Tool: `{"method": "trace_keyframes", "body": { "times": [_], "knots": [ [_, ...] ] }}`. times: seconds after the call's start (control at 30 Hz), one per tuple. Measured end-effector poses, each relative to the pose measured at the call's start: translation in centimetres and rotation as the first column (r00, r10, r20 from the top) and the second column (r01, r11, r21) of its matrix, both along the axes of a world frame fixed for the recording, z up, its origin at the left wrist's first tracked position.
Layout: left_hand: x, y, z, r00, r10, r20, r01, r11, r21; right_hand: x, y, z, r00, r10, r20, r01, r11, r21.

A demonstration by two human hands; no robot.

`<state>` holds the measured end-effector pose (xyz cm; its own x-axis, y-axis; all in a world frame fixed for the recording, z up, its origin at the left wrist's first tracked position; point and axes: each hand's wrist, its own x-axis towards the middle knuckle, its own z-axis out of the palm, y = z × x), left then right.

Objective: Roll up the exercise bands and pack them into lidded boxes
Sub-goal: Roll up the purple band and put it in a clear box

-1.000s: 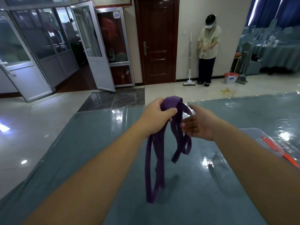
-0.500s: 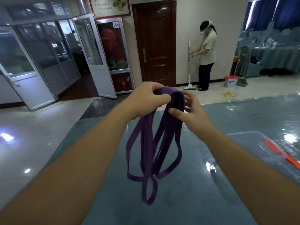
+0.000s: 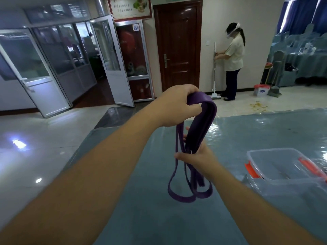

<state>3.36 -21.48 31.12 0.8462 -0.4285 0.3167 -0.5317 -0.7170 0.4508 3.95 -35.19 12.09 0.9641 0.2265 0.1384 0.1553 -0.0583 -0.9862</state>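
The right hand point(image 3: 196, 157) grips the hanging strands of the purple band point(image 3: 200, 128) at mid-length, at 6 o'clock of the fold. The left hand point(image 3: 177, 106) pinches the folded top at 12 o'clock, above the table point(image 3: 141, 209). The box point(image 3: 283, 167) sits open at 3 o'clock, seemingly empty. Judgement: band gathered, not yet rolled; rolling, packing and lidding remain.

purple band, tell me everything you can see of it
The purple flat rubbery exercise band is folded into several strands and held in the air above the blue-grey glossy tabletop, not touching it. The left hand grips its top fold, where it bends over sharply. The right hand grips the gathered strands lower down. Below that grip, loose loops hang free. It looks smooth, matte and pliable, and is not yet rolled.
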Motion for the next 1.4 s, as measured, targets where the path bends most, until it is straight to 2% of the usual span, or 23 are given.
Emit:
{"method": "trace_keyframes", "body": {
  "times": [0.1, 0.23, 0.33, 0.43, 0.63, 0.73, 0.97, 1.13, 1.3, 1.4],
  "knots": [
    [-0.2, -0.7, 0.1, 0.999, -0.030, -0.035, 0.027, 0.997, -0.076, -0.4, 0.8, -1.8, 0.999, -0.017, -0.039, 0.017, 1.000, -0.001],
    [-0.5, -1.3, 0.4, 0.998, -0.051, -0.045, 0.043, 0.988, -0.151, -1.3, 1.9, -2.9, 0.984, -0.122, -0.129, 0.129, 0.990, 0.048],
    [-0.5, -1.0, 0.0, 0.997, -0.036, -0.067, 0.022, 0.981, -0.192, -1.6, 2.1, -3.3, 0.983, -0.116, -0.145, 0.122, 0.992, 0.030],
    [0.1, 0.7, -0.6, 0.994, 0.020, -0.109, -0.046, 0.970, -0.240, -1.7, 1.5, -4.0, 0.981, -0.127, -0.145, 0.120, 0.991, -0.052],
    [2.5, 5.7, -4.9, 0.956, 0.199, -0.218, -0.251, 0.936, -0.247, -2.0, -1.9, -5.0, 0.949, -0.273, -0.159, 0.232, 0.944, -0.236],
    [3.3, 7.3, -8.1, 0.935, 0.215, -0.280, -0.285, 0.928, -0.240, -1.8, -3.3, -5.1, 0.917, -0.360, -0.173, 0.318, 0.921, -0.226],
    [3.2, 7.6, -17.1, 0.863, 0.121, -0.490, -0.235, 0.955, -0.179, -2.3, -6.1, -5.2, 0.823, -0.515, -0.241, 0.513, 0.855, -0.074],
    [1.8, 5.2, -23.3, 0.755, -0.004, -0.655, -0.099, 0.988, -0.120, -4.5, -8.0, -5.0, 0.788, -0.560, -0.254, 0.554, 0.826, -0.100],
    [0.7, 1.0, -27.3, 0.809, 0.044, -0.586, -0.014, 0.998, 0.056, -7.1, -11.4, -6.2, 0.775, -0.609, -0.169, 0.547, 0.780, -0.304],
    [-0.1, -2.2, -27.9, 0.849, 0.044, -0.526, 0.057, 0.983, 0.175, -8.6, -14.7, -7.3, 0.758, -0.631, -0.165, 0.546, 0.753, -0.368]
  ]
}}
